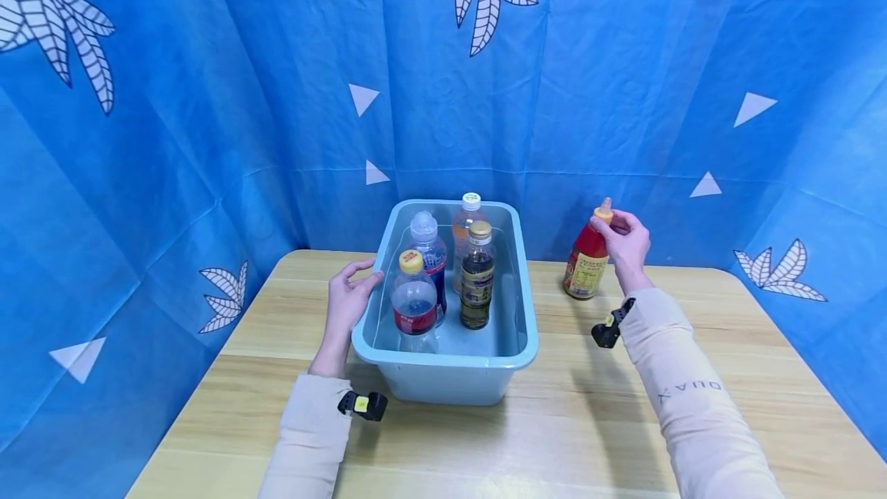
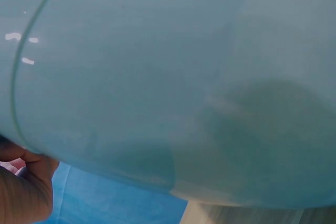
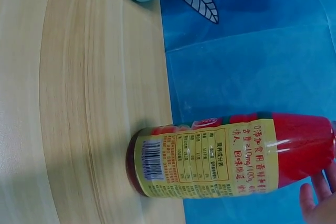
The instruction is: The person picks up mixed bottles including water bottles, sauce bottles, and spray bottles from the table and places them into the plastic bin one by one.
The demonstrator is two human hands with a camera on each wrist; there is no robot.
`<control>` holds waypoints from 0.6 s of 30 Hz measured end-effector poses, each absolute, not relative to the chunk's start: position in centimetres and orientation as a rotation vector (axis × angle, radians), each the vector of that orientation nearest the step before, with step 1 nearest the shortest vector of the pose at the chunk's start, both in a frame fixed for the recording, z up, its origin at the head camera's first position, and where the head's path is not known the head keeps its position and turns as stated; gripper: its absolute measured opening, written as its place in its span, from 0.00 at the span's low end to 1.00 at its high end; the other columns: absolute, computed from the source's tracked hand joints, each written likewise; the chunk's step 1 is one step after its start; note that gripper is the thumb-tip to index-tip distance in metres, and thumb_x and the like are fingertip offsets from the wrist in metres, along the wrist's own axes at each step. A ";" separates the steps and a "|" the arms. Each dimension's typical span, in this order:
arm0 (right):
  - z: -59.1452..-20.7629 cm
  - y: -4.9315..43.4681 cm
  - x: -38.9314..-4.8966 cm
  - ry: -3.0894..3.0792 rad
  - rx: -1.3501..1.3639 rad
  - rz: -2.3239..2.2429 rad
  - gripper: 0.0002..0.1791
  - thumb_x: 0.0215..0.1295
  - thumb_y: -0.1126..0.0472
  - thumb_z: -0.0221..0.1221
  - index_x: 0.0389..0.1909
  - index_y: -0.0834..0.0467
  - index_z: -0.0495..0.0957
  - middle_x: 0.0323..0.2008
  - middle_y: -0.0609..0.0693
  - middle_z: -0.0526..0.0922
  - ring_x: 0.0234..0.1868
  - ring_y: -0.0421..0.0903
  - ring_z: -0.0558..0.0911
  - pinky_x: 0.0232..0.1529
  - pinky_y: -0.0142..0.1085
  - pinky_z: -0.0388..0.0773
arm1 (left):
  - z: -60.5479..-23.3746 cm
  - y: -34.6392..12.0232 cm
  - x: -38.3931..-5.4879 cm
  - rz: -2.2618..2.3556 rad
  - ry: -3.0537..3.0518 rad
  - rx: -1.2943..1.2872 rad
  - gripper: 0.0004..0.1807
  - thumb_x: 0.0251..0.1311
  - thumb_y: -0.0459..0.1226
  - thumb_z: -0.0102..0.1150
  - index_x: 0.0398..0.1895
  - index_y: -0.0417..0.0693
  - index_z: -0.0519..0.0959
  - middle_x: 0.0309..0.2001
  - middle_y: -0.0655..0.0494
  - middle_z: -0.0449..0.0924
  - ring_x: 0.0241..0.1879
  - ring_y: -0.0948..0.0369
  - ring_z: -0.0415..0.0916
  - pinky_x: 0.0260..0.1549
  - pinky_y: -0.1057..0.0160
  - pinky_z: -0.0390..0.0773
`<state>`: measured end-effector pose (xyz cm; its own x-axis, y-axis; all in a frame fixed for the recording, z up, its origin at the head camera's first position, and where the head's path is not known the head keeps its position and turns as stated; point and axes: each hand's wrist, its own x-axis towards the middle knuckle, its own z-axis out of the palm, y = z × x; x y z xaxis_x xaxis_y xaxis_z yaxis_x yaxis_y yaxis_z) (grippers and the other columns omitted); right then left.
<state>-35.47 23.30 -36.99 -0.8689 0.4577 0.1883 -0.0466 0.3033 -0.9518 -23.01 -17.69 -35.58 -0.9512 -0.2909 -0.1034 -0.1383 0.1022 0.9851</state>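
A light blue plastic bin point(image 1: 450, 380) stands on the table, and my left hand point(image 1: 349, 295) grips its left rim with thumb and fingers. In the left wrist view the bin wall point(image 2: 147, 77) fills most of the picture, with part of the left hand point(image 2: 26, 190) at the rim. To the right of the bin, my right hand point(image 1: 627, 245) pinches a red squeeze bottle of sauce point(image 1: 586, 264) by its yellow cap. In the right wrist view the sauce bottle point(image 3: 210, 158) shows its yellow label; whether its base touches the table I cannot tell.
Inside the bin are a yellow-capped bottle with a red label point(image 1: 414, 303), a blue-labelled bottle point(image 1: 431, 256), an orange drink bottle point(image 1: 460, 233) and a dark gold-capped bottle point(image 1: 476, 283). A blue curtain point(image 1: 589, 83) hangs behind the wooden table point(image 1: 554, 437).
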 end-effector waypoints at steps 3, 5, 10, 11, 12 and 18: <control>-39.3 24.8 -37.6 -2.077 -0.334 1.675 0.26 0.41 0.51 0.69 0.45 0.55 0.78 0.41 0.51 0.80 0.39 0.41 0.78 0.41 0.32 0.73 | -35.6 -17.7 -23.1 -1.985 -2.243 0.442 0.18 0.59 0.39 0.52 0.53 0.47 0.71 0.47 0.41 0.76 0.44 0.49 0.76 0.38 0.55 0.76; -41.2 26.1 -39.3 -2.042 -0.289 1.736 0.26 0.39 0.52 0.70 0.44 0.52 0.79 0.40 0.47 0.81 0.39 0.39 0.79 0.39 0.29 0.74 | -35.6 -17.7 -23.1 -1.985 -2.241 0.443 0.18 0.59 0.39 0.52 0.53 0.47 0.71 0.46 0.41 0.76 0.44 0.49 0.76 0.39 0.55 0.76; -42.1 26.7 -40.3 -2.071 -0.298 1.734 0.28 0.36 0.49 0.71 0.44 0.50 0.79 0.41 0.47 0.81 0.42 0.41 0.79 0.44 0.33 0.73 | -35.8 -17.8 -23.1 -1.976 -2.253 0.444 0.18 0.59 0.39 0.52 0.53 0.47 0.71 0.46 0.41 0.76 0.44 0.49 0.76 0.40 0.54 0.76; -41.8 26.5 -40.0 -2.087 -0.313 1.711 0.28 0.36 0.48 0.70 0.44 0.50 0.79 0.41 0.47 0.81 0.41 0.41 0.79 0.44 0.34 0.73 | -35.8 -17.8 -23.1 -1.975 -2.254 0.444 0.18 0.59 0.39 0.52 0.54 0.47 0.71 0.46 0.41 0.76 0.44 0.49 0.75 0.40 0.54 0.76; -40.9 26.0 -39.2 -2.106 -0.333 1.693 0.29 0.36 0.47 0.70 0.45 0.50 0.79 0.42 0.48 0.81 0.43 0.43 0.79 0.46 0.37 0.72 | -35.8 -17.8 -23.1 -1.975 -2.255 0.445 0.18 0.59 0.39 0.52 0.54 0.47 0.71 0.47 0.41 0.76 0.44 0.49 0.75 0.40 0.54 0.76; -38.3 24.3 -36.6 -2.109 -0.327 1.710 0.27 0.41 0.47 0.67 0.45 0.53 0.78 0.43 0.50 0.80 0.42 0.42 0.79 0.46 0.37 0.73 | -35.6 -17.8 -23.2 -1.980 -2.254 0.442 0.18 0.59 0.39 0.52 0.53 0.47 0.71 0.46 0.41 0.76 0.44 0.49 0.76 0.40 0.54 0.76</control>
